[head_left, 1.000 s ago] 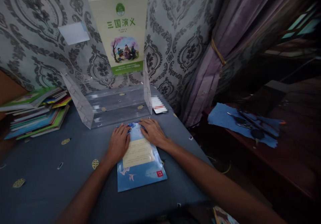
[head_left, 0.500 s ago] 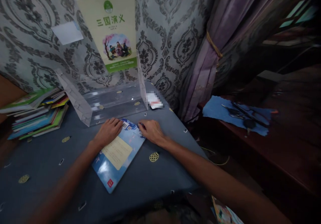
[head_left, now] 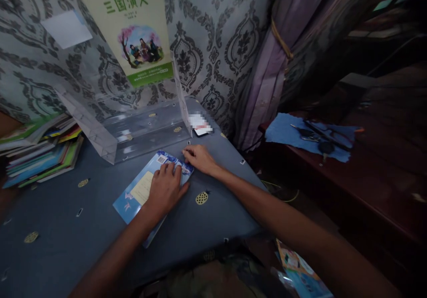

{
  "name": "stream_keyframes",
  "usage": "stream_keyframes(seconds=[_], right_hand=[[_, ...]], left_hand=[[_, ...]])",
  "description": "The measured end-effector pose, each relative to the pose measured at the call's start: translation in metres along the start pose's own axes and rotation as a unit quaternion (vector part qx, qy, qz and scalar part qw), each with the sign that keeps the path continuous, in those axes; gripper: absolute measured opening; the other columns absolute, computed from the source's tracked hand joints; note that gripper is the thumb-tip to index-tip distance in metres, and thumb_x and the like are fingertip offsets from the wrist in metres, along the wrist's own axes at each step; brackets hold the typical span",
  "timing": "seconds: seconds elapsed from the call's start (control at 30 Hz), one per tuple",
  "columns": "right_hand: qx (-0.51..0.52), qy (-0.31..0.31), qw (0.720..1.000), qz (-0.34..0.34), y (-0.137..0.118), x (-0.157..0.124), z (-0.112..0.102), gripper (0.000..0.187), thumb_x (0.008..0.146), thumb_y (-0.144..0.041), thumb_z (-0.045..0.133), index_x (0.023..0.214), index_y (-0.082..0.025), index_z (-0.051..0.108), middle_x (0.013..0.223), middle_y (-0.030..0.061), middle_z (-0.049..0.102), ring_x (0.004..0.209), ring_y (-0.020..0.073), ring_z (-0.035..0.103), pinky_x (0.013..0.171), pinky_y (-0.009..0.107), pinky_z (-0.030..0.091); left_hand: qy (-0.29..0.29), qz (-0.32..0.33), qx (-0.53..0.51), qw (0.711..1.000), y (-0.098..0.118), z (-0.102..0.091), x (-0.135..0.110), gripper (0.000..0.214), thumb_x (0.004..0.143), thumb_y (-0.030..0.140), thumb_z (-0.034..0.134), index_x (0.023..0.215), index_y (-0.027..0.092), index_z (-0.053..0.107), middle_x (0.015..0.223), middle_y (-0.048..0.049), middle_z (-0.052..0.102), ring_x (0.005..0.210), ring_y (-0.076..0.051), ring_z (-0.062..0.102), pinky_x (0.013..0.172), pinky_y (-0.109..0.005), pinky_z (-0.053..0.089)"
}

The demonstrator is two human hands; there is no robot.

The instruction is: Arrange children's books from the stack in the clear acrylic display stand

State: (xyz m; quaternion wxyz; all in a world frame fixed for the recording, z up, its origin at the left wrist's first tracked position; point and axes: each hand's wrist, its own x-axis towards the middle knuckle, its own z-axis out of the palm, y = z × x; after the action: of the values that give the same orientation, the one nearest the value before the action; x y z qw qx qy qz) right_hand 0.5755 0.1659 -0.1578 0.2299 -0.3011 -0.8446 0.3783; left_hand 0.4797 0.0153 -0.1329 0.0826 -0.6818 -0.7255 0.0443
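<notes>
A blue book (head_left: 140, 178) with a pale yellow text panel lies at a slant on the cloth-covered table. My left hand (head_left: 167, 184) rests flat on its upper part, fingers stretched over the cover and the thumb by the right edge. Just past the book's top right corner is my right hand (head_left: 202, 159), its fingers curled together against the thumb. What the right fingertips hold, if anything, is hidden. Behind both hands stands a clear plastic rack (head_left: 147, 140), with a cream and green book (head_left: 133, 35) upright at its back.
A stack of books (head_left: 43, 155) is on the table's left. A phone-like item (head_left: 201, 125), partly blurred out, lies right of the rack. On the dark red surface to the right, a blue cloth (head_left: 283, 131) carries keys and glasses. Colourful packets (head_left: 300, 267) are low by my right arm.
My left hand has slid right and down across the cover, from the book's left edge onto its middle. My right hand stays near the top corner. The camera view has shifted slightly.
</notes>
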Motion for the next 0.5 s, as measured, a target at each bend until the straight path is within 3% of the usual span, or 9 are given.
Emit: stream_keyframes(seconds=[0.17,0.5], right_hand=[[0.047,-0.001,0.999,-0.001,0.008,0.004,0.001,0.024,0.094,-0.018,0.053,0.073,-0.016,0.065,0.061,0.0000,0.068,0.057,0.0117,0.058,0.058,0.022,0.037],[0.079,0.003,0.997,-0.001,0.009,0.005,-0.001,0.025,0.093,-0.019,0.053,0.071,-0.016,0.064,0.061,-0.0001,0.067,0.055,0.0113,0.055,0.056,0.023,0.036]], left_hand=[[-0.010,-0.002,0.011,1.000,0.008,0.006,0.002,0.043,0.099,0.033,0.050,0.131,0.005,0.057,0.135,-0.0214,0.061,0.131,-0.037,0.053,0.097,-0.045,0.052],[0.030,0.004,0.012,0.999,0.007,0.012,0.002,0.035,0.099,0.026,0.045,0.121,0.007,0.065,0.127,-0.0176,0.068,0.121,-0.034,0.063,0.092,-0.043,0.057]])
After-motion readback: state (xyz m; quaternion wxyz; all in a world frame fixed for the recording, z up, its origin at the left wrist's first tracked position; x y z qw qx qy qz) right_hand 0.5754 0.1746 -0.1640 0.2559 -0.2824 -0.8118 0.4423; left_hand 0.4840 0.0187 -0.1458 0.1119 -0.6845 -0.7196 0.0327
